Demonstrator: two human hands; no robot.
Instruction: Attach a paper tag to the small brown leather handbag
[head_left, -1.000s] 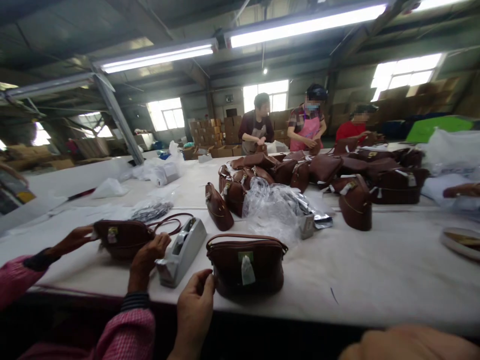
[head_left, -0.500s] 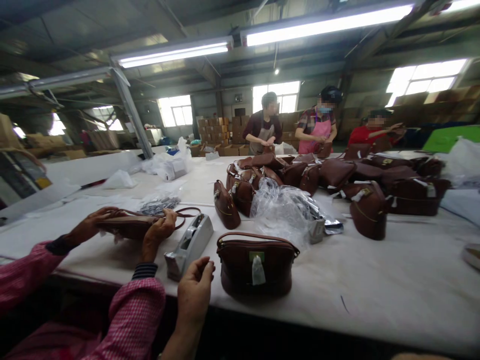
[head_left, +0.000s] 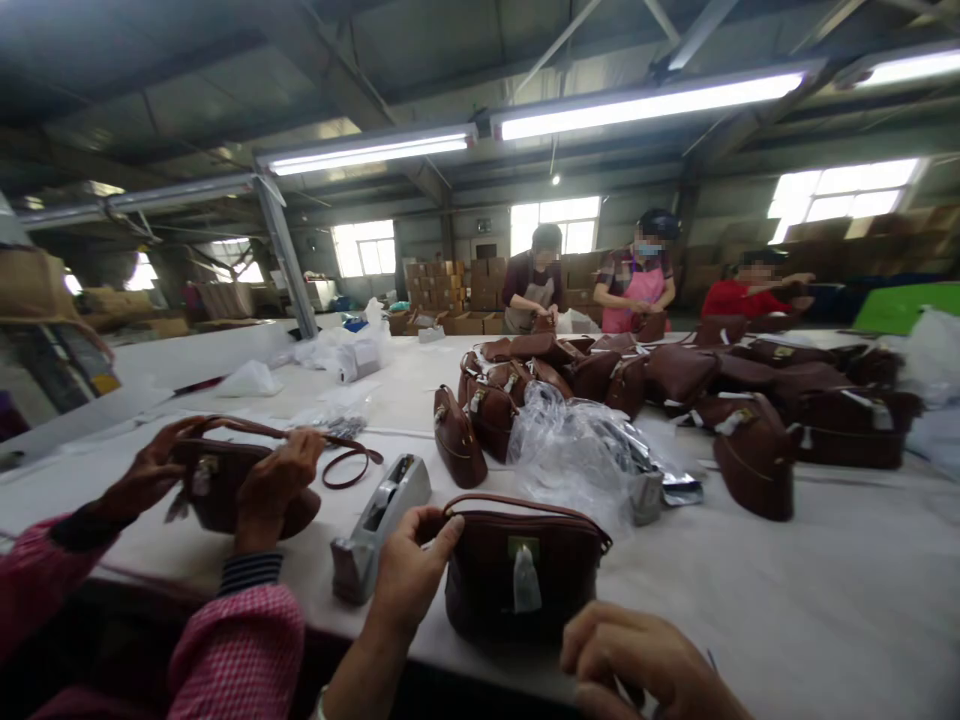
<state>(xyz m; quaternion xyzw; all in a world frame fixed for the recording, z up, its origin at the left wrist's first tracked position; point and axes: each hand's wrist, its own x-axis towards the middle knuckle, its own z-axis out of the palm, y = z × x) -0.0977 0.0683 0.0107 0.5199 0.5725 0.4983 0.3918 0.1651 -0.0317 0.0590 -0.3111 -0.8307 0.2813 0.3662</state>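
A dark brown handbag (head_left: 487, 590) stands upright near the table's front edge, with a gold-coloured plate and a wrapped tag on its front. My left hand (head_left: 412, 565) pinches its upper left corner, beside the end of the handle. Close to the lower right of the bag, my right hand (head_left: 645, 650) is loosely bent, thumb apart from the fingers, with nothing seen in it. A grey tape dispenser (head_left: 382, 525) stands just left of my left hand. Behind the bag lies a heap of clear plastic wrap (head_left: 566, 455).
At left, a co-worker's hands (head_left: 277, 475) hold another brown handbag (head_left: 225, 490). Many brown bags (head_left: 679, 375) are piled across the white table (head_left: 847, 590). A second, smaller dispenser (head_left: 646, 498) sits by the plastic. Several people (head_left: 645, 280) work on the far side.
My left hand has moved right and taken hold of the handbag's corner. My right hand has come into view from below. The co-worker has turned their bag more upright.
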